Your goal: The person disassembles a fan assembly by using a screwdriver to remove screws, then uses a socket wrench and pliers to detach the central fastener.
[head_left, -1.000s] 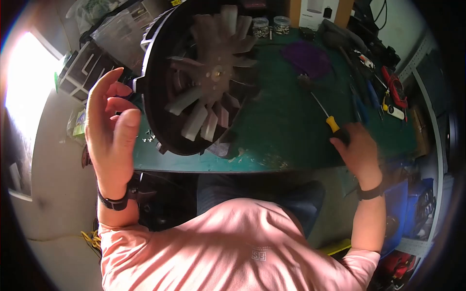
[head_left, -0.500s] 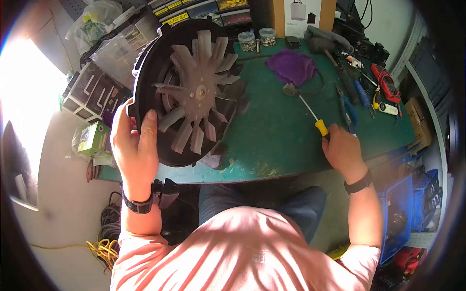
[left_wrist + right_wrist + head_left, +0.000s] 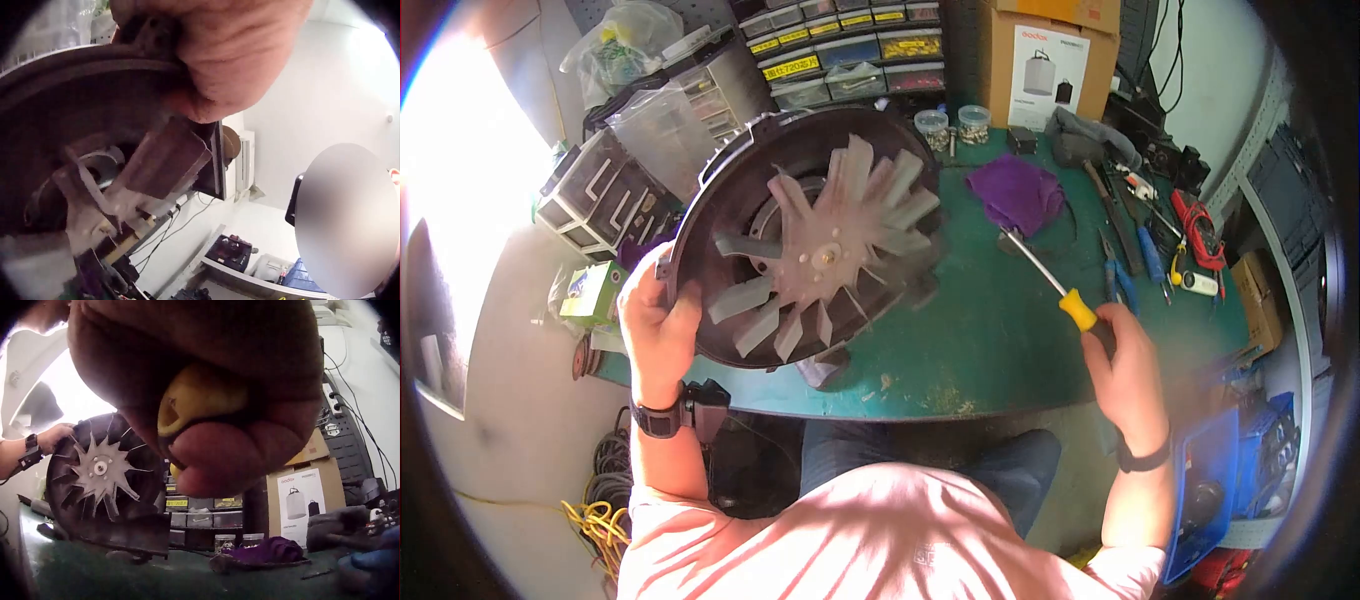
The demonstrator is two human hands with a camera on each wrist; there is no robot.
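Green covers the workbench (image 3: 945, 345) that spreads beneath the fan unit (image 3: 827, 258). This fan unit is the biggest thing on it: pale metal blades (image 3: 740, 297) fan out inside a round black housing (image 3: 870, 127), tilted up to face the person. Whether the workbench bears its full weight cannot be told. The step in hand appears to be steadying and angling the fan unit with one hand while a tool is held ready in the other. The next move, as far as one can judge, calls for a firm grip on the rim and a careful path for the tool's tip, since a slip could knock a blade.

Behind the fan unit stands a drawer cabinet (image 3: 845, 50); behind it and to its right, a cardboard box (image 3: 1050, 70). A crumpled purple cloth (image 3: 1015, 193) lies to its right, apart from it.

The left hand (image 3: 658, 320) grips the fan unit's left edge, thumb on the near side, so the fan unit touches this hand and extends rightward from it. The right hand (image 3: 1128, 375) is well apart, to the fan unit's right, fingers curled round a yellow-handled screwdriver (image 3: 1078, 311) whose tip points away, near the purple cloth. Smallest are clear jars (image 3: 973, 124), just beyond the fan unit's right side.
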